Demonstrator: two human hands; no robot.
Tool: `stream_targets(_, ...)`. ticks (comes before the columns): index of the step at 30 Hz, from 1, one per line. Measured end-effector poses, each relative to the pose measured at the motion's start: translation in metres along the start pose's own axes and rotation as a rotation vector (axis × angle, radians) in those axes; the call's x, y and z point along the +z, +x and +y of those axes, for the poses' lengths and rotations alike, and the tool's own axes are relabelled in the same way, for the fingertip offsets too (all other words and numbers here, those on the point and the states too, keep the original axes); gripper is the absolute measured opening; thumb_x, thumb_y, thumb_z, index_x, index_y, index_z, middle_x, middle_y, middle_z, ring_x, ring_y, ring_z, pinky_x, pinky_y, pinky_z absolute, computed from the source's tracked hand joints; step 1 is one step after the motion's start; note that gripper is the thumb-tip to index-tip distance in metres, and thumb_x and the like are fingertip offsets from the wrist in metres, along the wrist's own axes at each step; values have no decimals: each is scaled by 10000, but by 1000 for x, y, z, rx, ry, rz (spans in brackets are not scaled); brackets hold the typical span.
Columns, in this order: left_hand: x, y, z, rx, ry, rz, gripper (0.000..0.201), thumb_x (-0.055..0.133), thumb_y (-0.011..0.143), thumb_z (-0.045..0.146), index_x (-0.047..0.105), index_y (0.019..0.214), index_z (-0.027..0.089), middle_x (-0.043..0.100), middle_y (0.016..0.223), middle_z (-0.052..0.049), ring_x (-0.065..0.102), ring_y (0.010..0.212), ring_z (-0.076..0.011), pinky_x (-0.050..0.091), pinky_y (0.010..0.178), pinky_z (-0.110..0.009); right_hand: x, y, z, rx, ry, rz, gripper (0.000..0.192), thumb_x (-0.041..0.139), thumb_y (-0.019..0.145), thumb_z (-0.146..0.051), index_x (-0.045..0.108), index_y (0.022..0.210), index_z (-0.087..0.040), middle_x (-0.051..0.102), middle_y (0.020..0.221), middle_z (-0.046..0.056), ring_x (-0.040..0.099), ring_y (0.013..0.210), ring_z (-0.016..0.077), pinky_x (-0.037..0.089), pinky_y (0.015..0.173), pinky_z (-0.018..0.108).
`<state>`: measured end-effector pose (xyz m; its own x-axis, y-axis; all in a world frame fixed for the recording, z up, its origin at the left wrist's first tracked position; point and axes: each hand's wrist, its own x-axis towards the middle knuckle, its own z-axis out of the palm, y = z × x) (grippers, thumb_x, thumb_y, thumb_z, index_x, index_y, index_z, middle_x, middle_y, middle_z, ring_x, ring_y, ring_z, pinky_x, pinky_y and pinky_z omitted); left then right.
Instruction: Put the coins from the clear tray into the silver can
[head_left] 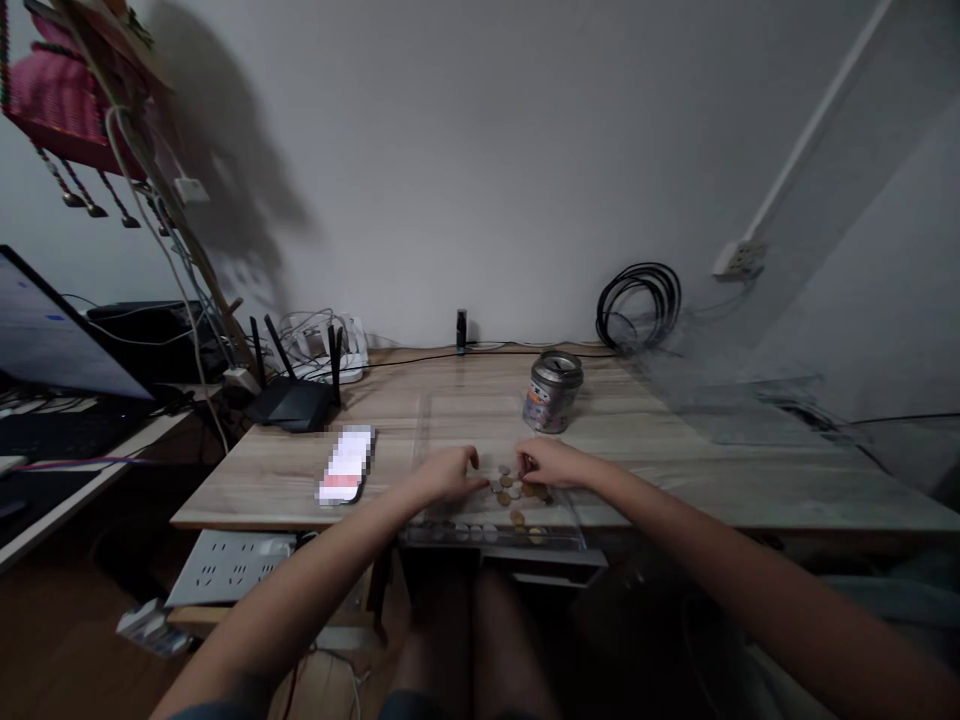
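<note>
While both hands are kept low on the wooden worktop (660, 460), a loose bunch of coins (517, 490) is seen lying between them on a clear tray (571, 530), maybe a dozen, too small to be counted properly. The left hand (448, 474) is curled with its fingers bent down at the edge of the pile. A coin seems to be pinched by the right hand (553, 464), though that can't be told for sure. One tin can (553, 392) is stood just behind the coins, one phone (347, 466) is laid to the left, and one router (294, 400) with four antennas is parked further back.
</note>
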<state>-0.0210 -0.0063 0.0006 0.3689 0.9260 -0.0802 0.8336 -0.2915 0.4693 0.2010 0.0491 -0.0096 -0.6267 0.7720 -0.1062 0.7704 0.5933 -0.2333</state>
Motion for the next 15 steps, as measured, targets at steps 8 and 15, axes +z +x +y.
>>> stream_targets(8, 55, 24, 12, 278, -215, 158, 314, 704, 608, 368, 429, 636, 218, 507, 603, -76, 544, 931, -343, 375, 831, -400, -14, -18, -16, 13, -144, -101, 322, 654, 554, -170, 658, 871, -228, 653, 707, -7, 579, 761, 179, 338, 752, 292)
stream_targets(15, 65, 33, 22, 302, -472, 1, 427, 610, 612, 62, 265, 438, 244, 208, 452, 37, 529, 854, -317, 342, 833, -400, -13, -18, -27, 35, -259, -193, 296, 690, 527, -137, 666, 817, -195, 649, 774, 55, 586, 795, 224, 358, 687, 286)
